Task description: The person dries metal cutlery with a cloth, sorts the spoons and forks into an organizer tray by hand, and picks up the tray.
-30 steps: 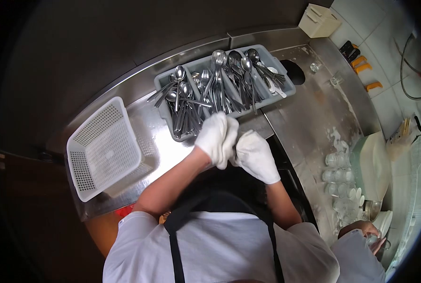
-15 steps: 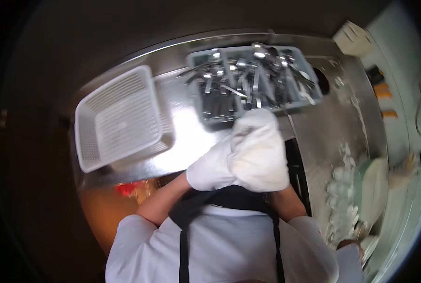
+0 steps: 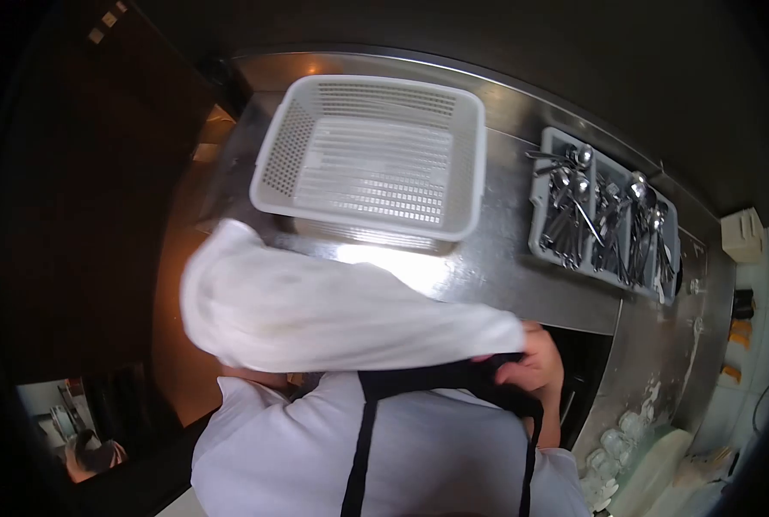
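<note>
A long white cloth (image 3: 315, 306) stretches across the front of my body in the head view. At its right end, my right hand (image 3: 535, 358) is closed on the narrow tip of the fabric, close to my black apron (image 3: 440, 376). The wide left end drapes over my left hand, hiding its fingers; only a bit of forearm (image 3: 259, 376) shows below the cloth. Beyond the cloth, a white perforated plastic basket (image 3: 471, 233) sits on the steel counter.
A grey compartment tray (image 3: 537, 220) full of spoons and other cutlery stands right of the basket on the steel counter (image 3: 505, 271). Several clear glasses (image 3: 622, 439) are at the lower right. A white box (image 3: 740, 235) is by the tiled wall.
The view has swung left, so basket and tray appear farther right. The cloth, bunched over both hands before, now spans between them; my right hand has come out of it and grips its end.
</note>
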Action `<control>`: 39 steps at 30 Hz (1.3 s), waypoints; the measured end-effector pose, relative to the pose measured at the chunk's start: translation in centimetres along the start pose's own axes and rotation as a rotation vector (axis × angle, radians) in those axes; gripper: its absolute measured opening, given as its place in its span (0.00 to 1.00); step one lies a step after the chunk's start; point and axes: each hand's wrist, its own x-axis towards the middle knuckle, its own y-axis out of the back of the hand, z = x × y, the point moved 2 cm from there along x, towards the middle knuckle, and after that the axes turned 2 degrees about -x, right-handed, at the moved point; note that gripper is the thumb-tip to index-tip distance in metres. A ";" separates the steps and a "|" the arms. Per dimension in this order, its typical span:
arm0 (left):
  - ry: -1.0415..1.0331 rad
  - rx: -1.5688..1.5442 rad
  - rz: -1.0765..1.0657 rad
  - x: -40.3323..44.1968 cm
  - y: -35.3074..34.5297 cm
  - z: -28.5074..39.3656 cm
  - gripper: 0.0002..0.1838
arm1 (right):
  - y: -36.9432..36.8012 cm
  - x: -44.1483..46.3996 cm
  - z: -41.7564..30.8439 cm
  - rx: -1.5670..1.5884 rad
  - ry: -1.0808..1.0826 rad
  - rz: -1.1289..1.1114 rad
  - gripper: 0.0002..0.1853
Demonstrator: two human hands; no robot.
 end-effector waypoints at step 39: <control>-0.491 1.162 -1.387 -1.5 -37.9 -28.2 0.18 | 10.3 -0.4 -0.3 -0.749 -0.577 0.337 0.15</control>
